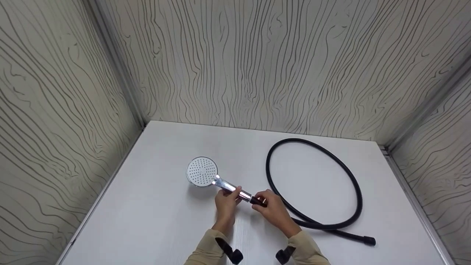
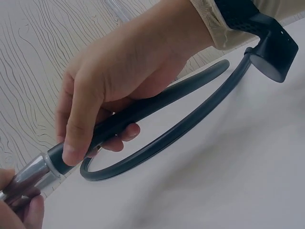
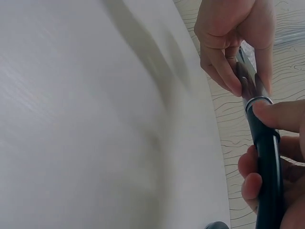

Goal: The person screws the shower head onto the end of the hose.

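- The left hand (image 1: 225, 204) is gripping the chrome handle (image 1: 225, 185) of the handheld showerhead (image 1: 206, 173), its thumb lying along the upper side and its fingers curling beneath.
- The right hand (image 1: 274, 210) is pinching the black hose end (image 1: 257, 201) between thumb and curled fingers, just beside the left hand.
- The hose end is meeting the lower end of the handle in line; whether the thread is engaged cannot be told.
- The showerhead is being held above the white table (image 1: 147, 209), left of the hose loop, its round spray plate (image 1: 201, 170) facing up and casting a shadow below.
- The black shower hose (image 1: 359, 195) is running from under the right hand into one wide loop on the table and is crossing itself near the front.
- The free end fitting (image 1: 369, 240) is lying at the right, outside the loop.
- Beige sleeves (image 1: 306, 247) are covering both forearms; a wrist camera (image 1: 236, 256) is sitting at each cuff.
- Wood-grain-patterned panels (image 1: 235, 70) are enclosing the table at the back and sides.
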`<state>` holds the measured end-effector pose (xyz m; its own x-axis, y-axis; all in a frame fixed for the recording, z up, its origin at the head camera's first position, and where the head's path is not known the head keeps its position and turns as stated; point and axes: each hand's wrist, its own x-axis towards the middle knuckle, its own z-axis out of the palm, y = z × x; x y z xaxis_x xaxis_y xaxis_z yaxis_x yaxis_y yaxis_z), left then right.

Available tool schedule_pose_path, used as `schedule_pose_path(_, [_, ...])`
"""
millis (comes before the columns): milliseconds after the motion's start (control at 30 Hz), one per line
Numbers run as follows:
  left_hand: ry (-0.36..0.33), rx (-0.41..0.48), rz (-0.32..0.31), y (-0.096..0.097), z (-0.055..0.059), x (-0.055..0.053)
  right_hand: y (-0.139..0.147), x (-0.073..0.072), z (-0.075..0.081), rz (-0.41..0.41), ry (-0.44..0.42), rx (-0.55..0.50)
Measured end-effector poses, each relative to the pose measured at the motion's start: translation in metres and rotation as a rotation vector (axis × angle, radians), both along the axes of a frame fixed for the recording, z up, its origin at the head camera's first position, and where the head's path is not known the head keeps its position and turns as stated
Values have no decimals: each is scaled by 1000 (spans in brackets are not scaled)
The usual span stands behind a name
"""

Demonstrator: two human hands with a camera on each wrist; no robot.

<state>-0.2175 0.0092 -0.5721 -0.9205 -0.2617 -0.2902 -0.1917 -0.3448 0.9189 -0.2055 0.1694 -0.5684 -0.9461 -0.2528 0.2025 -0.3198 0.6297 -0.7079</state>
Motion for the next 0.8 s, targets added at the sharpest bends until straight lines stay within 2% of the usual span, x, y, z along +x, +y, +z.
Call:
schedule_pose_path(233, [-7,10,12,2,-1,-1,-2,1,0,-64,-16,-17])
schedule_pose_path(433, [-18,16,8,4,-1,-1,-2,1,-2,-80,36,-22])
schedule_pose_path(633, [-19,19,18,5,-2,0,2,1,-1,-20,87,26])
schedule_pose_path(800, [-22,13,17,5,-3,0,5,0,0,36,55,41])
